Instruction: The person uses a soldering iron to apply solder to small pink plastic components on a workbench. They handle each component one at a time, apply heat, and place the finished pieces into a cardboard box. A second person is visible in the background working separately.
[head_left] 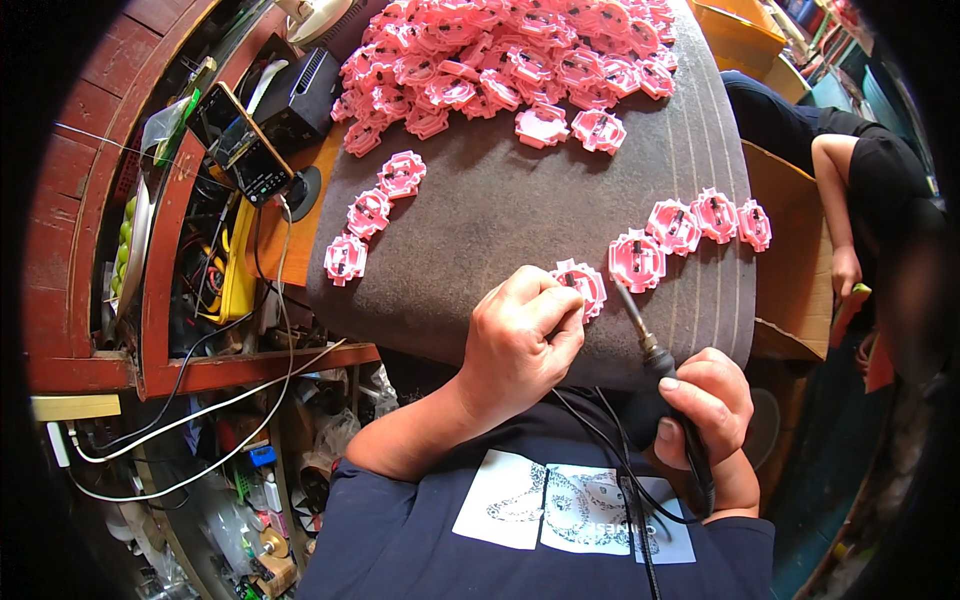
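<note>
Four moulded pink plastic pieces (674,228), notched and wavy at the rim, with small black parts at their centres, form an uneven row at right of centre. Another pink piece (586,288) lies at centre, against the fingertips of the left hand (527,330). That hand is curled, thumb and fingers pinched close; whether they grip the piece or something finer, I cannot tell. The right hand (708,410), lower right, is closed around the smooth black handle of a soldering iron (655,352), its slim metal shaft pointing up-left, tip just beside the row's leftmost piece. A glossy black cable (625,440) crosses the dark cloth shirt (400,540). Beneath the pieces stretches a dull grey-brown mat (480,220), pale-striped at right. Three more pieces (369,213) stand left of centre; a jagged pink heap (500,60) fills the top.
</note>
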